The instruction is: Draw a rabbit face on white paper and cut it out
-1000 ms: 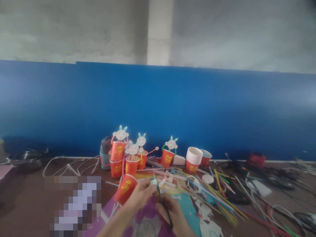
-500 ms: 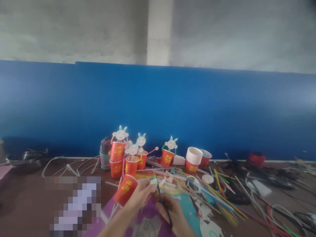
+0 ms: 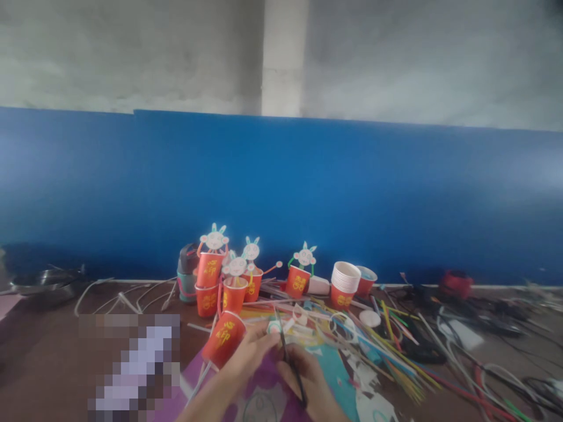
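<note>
- Metal pan (image 3: 44, 282) lying far left, nr blue panel's (image 3: 281, 193) bottom edge.
- Red cup (image 3: 224, 339) tilting just beside L wrist, leaving tight room.
- L hand (image 3: 250, 351) pinching small paper pc (image 3: 274, 328) btwn fingertips, near centre, nr purple sheet (image 3: 264, 378).
- R hand (image 3: 310, 375) gripping scissors (image 3: 284, 343), blades pointing far, alongside pc's right edge.
- Cup stack (image 3: 344, 293) standing far right of hands; straws (image 3: 409, 384) crowding space nearer.
- Scraps (image 3: 373, 405) lying near right.
</note>
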{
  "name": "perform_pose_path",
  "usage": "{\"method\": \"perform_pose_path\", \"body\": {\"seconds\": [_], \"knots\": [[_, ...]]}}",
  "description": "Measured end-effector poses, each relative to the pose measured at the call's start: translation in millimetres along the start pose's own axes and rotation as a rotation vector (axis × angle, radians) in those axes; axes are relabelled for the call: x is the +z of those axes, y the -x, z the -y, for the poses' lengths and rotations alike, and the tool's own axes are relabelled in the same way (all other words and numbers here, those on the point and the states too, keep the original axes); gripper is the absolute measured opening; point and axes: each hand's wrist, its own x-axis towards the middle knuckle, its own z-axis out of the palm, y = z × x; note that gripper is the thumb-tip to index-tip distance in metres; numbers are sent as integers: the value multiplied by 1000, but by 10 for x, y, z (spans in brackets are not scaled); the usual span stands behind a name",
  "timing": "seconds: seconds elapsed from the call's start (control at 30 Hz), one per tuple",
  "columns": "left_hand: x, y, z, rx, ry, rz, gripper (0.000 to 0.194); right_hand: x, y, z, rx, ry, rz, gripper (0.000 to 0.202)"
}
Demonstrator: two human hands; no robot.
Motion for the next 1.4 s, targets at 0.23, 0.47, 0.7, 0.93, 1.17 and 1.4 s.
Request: {"method": "perform_pose_path", "body": {"seconds": [0.23, 0.47, 0.7, 0.93, 1.17, 1.4], "knots": [[-26, -31, -12, -3, -18, 18, 33, -13, 3, -10, -16, 20, 10, 39], [-93, -56, 15, -13, -52, 49, 30, 0, 7, -40, 32, -18, 23, 39], [-191, -103, 44, -21, -91, 79, 30, 10, 3, -65, 64, 0, 41, 41], [-45, -23, -1, 1, -50, -11, 37, -4, -30, -129, -14, -29, -41, 42], [37, 7, -38, 6, 81, -14, 35, 1, -13, -109, -42, 21, -30, 44], [-7, -18, -34, -4, 44, 19, 33, 10, 5, 6, -1, -2, 36, 42]]}}
